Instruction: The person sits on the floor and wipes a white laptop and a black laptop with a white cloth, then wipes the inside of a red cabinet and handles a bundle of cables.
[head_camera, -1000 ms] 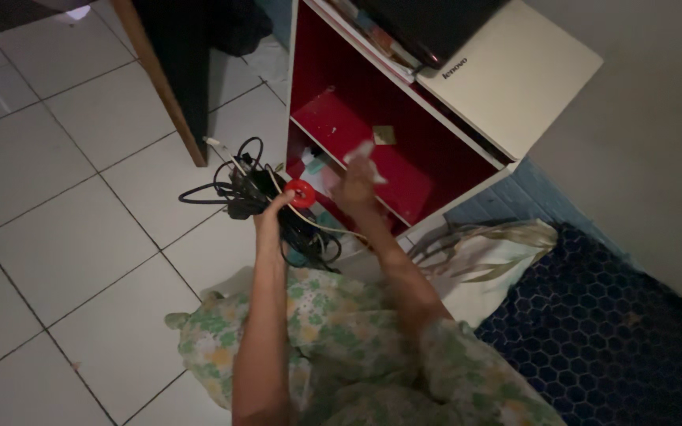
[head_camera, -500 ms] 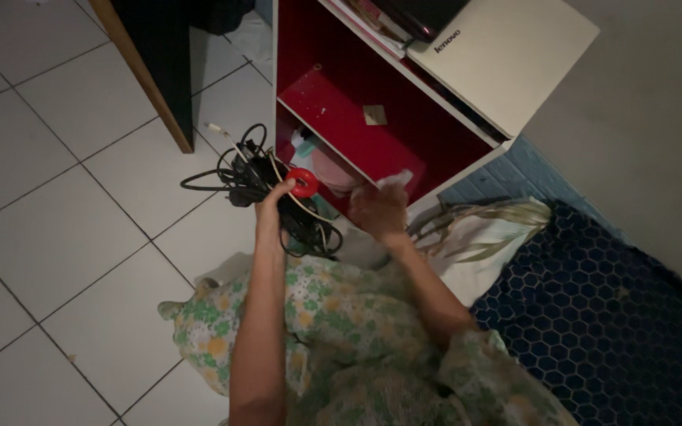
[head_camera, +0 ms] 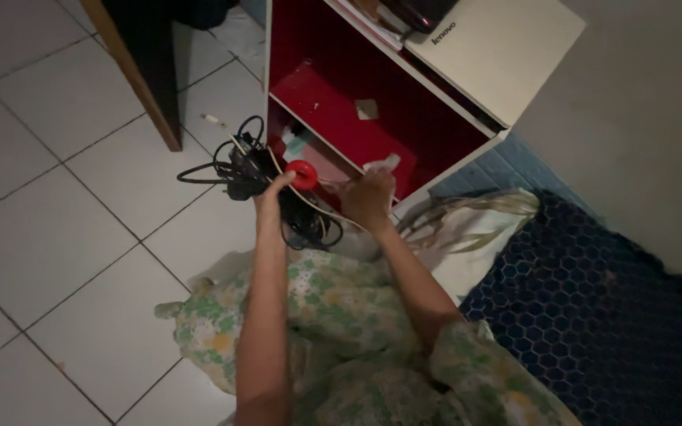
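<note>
The left hand point(head_camera: 274, 192) gripped a tangled bundle of black cables point(head_camera: 266, 185) with a red ring point(head_camera: 302, 174), held above the tiled floor point(head_camera: 57, 205). Just beside it, the right hand point(head_camera: 367, 199) pinched a crumpled white cloth point(head_camera: 380, 165) at the front edge of the red shelf point(head_camera: 341, 118) in the white cabinet point(head_camera: 507, 55).

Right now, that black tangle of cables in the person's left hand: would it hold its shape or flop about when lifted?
Probably floppy: loops of the black cable bundle sag and splay out beyond the left hand. It likely snags easily, since the cords are knotted together. The red round piece on it looks rigid and might swing.
</note>
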